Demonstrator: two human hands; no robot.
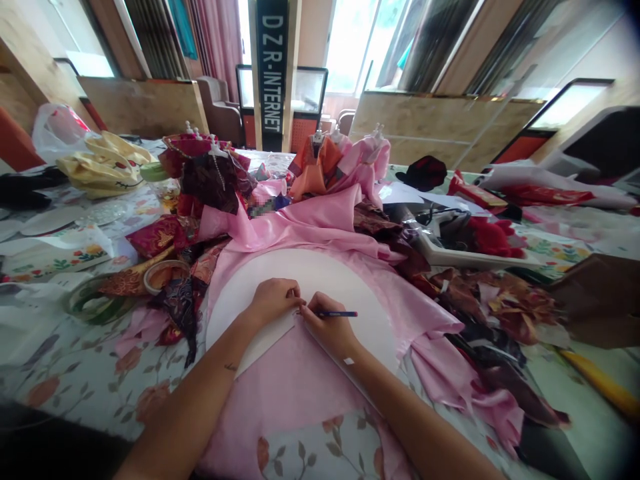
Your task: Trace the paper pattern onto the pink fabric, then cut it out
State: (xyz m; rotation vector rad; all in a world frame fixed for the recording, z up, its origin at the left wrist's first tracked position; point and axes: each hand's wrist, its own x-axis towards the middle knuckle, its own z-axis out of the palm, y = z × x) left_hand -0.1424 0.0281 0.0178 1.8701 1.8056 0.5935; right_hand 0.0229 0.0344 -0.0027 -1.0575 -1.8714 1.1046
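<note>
A large round white paper pattern [345, 273], with a wedge cut out on my side, lies flat on pink satin fabric [310, 400]. My right hand [330, 323] rests near the middle of the pattern, its fingers closed around a dark blue pencil [343, 314] with a red end that points right. Just left of it, my left hand [274, 300] lies on the paper with its fingers curled and fingertips together near the tip of the wedge. Whether those fingertips pinch anything is too small to make out.
Small dress forms in pink [367, 160], orange [314, 167] and dark red [210, 180] fabric stand at the back. Tape rolls [97, 300] and patterned scraps lie left. A white tray [475, 257] and brown scraps [510, 303] lie right, on a floral tablecloth [105, 380].
</note>
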